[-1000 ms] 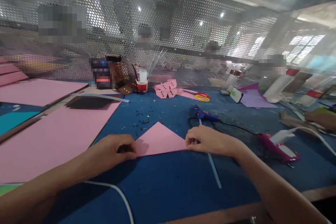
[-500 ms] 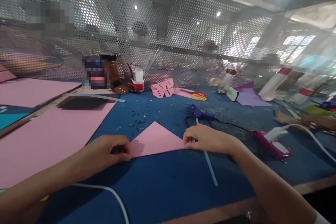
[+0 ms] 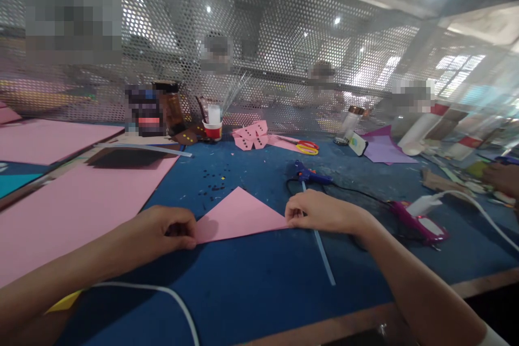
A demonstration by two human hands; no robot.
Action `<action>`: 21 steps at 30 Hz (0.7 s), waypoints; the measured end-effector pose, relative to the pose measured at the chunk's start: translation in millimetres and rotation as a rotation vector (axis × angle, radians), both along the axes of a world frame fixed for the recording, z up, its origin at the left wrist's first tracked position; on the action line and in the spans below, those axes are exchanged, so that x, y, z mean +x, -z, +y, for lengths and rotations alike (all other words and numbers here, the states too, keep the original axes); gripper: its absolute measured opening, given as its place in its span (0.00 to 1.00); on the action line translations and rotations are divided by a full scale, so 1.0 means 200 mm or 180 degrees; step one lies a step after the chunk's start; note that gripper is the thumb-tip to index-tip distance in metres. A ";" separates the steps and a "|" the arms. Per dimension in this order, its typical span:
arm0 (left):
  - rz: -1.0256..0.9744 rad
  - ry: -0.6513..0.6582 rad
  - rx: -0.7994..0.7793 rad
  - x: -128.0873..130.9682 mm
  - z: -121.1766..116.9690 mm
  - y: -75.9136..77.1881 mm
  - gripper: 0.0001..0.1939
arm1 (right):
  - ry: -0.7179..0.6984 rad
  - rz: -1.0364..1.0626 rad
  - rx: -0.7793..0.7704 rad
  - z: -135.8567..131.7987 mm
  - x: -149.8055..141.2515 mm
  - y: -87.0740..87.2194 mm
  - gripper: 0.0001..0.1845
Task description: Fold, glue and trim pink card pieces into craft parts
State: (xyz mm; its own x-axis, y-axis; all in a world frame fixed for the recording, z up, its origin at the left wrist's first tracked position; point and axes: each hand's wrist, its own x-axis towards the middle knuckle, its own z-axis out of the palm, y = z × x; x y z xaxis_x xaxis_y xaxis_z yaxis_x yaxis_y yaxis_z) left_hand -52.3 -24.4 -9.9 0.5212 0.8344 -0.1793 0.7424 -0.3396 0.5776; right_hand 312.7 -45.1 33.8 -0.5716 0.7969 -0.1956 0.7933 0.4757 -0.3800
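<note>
The left hand grasps the left corner of a triangular piece of pink paper between thumb and fingertips. The right hand pinches the right corner in the same manner. The triangle lies between both hands on a blue tabletop, apex directed away from the person, long edge toward the near side. Small dark paper bits are scattered just beyond its left slope. A thin translucent glue stick projects from beneath the right hand toward the near edge; its far end meets a blue glue gun. A black cord extends right from the gun to a magenta power strip fitted with a white plug. To the left, a large pink paper sheet lies partly under the left forearm. Beyond the triangle are a pink paper butterfly with black dots, scissors with red and yellow handles, and a red-and-white cup. A perforated metal screen stands behind them. Another person's hand is at the far right, blurred; its grip cannot be determined.
</note>
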 end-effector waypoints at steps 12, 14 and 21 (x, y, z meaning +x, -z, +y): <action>0.0085 0.0029 0.0069 -0.02 0.00 -0.01 0.08 | 0.0059 -0.0017 -0.0034 0.01 0.03 0.00 0.06; 0.0094 0.0008 0.0080 -0.02 -0.01 -0.01 0.07 | 0.0073 -0.0004 -0.0035 0.01 0.03 0.00 0.06; 0.0101 0.0063 0.0024 -0.02 -0.01 -0.04 0.07 | 0.0049 -0.0020 -0.0033 0.01 0.03 0.01 0.06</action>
State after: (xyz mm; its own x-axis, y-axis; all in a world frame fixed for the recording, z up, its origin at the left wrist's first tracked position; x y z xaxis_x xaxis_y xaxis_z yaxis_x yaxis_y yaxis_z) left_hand -56.4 -25.7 -2.3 0.5318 0.8254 -0.1898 0.7533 -0.3586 0.5513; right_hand 319.6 -43.8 32.5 -0.5579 0.8035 -0.2075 0.8029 0.4595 -0.3797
